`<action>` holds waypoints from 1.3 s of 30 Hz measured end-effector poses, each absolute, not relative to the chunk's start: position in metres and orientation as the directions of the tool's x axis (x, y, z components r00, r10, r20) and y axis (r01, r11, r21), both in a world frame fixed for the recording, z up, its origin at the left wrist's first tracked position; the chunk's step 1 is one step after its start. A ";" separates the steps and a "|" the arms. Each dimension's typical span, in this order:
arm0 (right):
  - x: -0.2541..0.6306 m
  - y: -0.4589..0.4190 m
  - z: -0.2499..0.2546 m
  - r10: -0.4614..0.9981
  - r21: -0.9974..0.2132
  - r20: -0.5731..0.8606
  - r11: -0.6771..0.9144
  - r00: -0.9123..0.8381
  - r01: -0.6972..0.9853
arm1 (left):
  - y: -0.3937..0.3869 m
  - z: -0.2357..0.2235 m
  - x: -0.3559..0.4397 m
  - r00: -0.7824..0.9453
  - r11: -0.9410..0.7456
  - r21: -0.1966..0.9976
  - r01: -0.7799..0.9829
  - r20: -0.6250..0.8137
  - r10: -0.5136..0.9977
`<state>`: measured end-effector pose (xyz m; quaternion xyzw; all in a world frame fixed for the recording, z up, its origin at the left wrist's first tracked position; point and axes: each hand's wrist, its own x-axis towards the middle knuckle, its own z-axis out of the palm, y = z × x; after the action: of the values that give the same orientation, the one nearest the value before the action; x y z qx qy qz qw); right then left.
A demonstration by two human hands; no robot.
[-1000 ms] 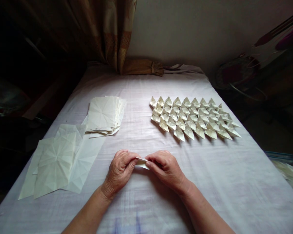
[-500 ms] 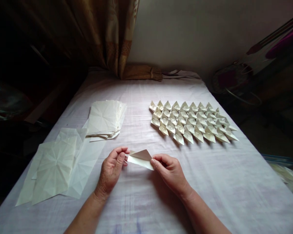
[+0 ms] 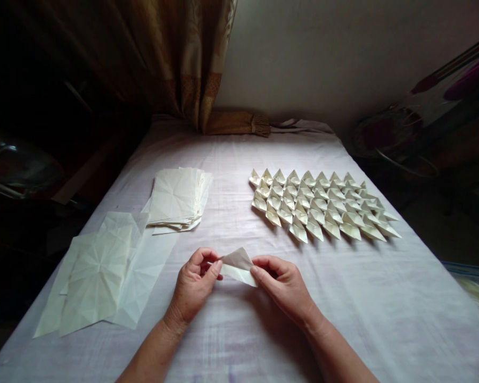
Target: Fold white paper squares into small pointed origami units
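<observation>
A small folded piece of white paper point(image 3: 238, 266) is held between my two hands over the cloth-covered table. It has a pointed top and a flap folded up along its lower edge. My left hand point(image 3: 197, 282) pinches its left end between thumb and fingers. At the opposite end, my right hand point(image 3: 283, 284) grips it with the thumb in front and the fingers curled behind. Beyond my right hand stand rows of folded paper boats point(image 3: 319, 205), set close together. The back of the folded paper is hidden from me.
A stack of creased paper squares point(image 3: 173, 197) lies at the centre left. Nearer, loose creased sheets point(image 3: 98, 276) overlap one another. A pale cloth point(image 3: 383, 298) covers the table. A patterned curtain point(image 3: 201, 85) hangs at the far edge against the wall.
My left hand has closed in on the folded paper's left end and now pinches it. My right hand keeps its grip. The whole view has shifted slightly.
</observation>
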<state>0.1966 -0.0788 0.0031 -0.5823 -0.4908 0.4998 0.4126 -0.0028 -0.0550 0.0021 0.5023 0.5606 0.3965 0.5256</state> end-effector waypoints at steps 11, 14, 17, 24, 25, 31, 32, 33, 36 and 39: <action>0.195 -0.075 0.004 0.969 -0.970 -0.239 -0.240 0.062 0.022 | -0.056 -0.002 -0.011 0.164 -0.065 0.931 0.358 0.005 0.986; 0.195 -0.074 0.005 0.972 -0.971 -0.224 -0.229 0.065 0.074 | -0.052 0.005 -0.017 0.233 -0.128 0.911 0.392 0.036 0.972; 0.196 -0.075 0.007 0.976 -0.971 -0.211 -0.214 0.045 0.101 | -0.048 0.012 -0.027 0.336 -0.172 0.892 0.419 0.024 0.941; 0.204 -0.081 0.005 0.992 -0.981 -0.126 -0.121 -0.022 0.151 | -0.046 0.016 -0.040 0.452 -0.295 0.851 0.434 0.077 0.889; 0.204 -0.082 0.004 0.996 -0.982 -0.089 -0.083 -0.029 0.169 | -0.045 0.014 -0.040 0.440 -0.305 0.850 0.428 0.099 0.892; 0.199 -0.084 -0.005 0.982 -0.944 0.188 0.188 -0.028 0.273 | -0.044 0.005 -0.041 0.370 -0.305 0.878 0.368 0.163 0.915; 0.198 -0.083 -0.006 0.977 -0.938 0.211 0.207 -0.017 0.278 | -0.044 0.004 -0.040 0.356 -0.289 0.886 0.362 0.155 0.921; 0.196 -0.083 -0.007 0.974 -0.935 0.225 0.217 -0.003 0.281 | -0.044 0.004 -0.039 0.344 -0.274 0.893 0.358 0.147 0.928; 0.192 -0.081 -0.009 0.969 -0.928 0.245 0.222 0.038 0.300 | -0.044 0.003 -0.034 0.291 -0.229 0.903 0.363 0.124 0.949; 0.187 -0.081 -0.009 0.964 -0.918 0.256 0.219 0.071 0.331 | -0.046 0.001 -0.028 0.202 -0.143 0.910 0.389 0.067 0.977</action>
<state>0.1868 -0.0814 -0.0087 -0.5375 -0.6024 0.3185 0.4967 -0.0276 -0.0463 0.0012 0.6621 0.5158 0.3649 0.4030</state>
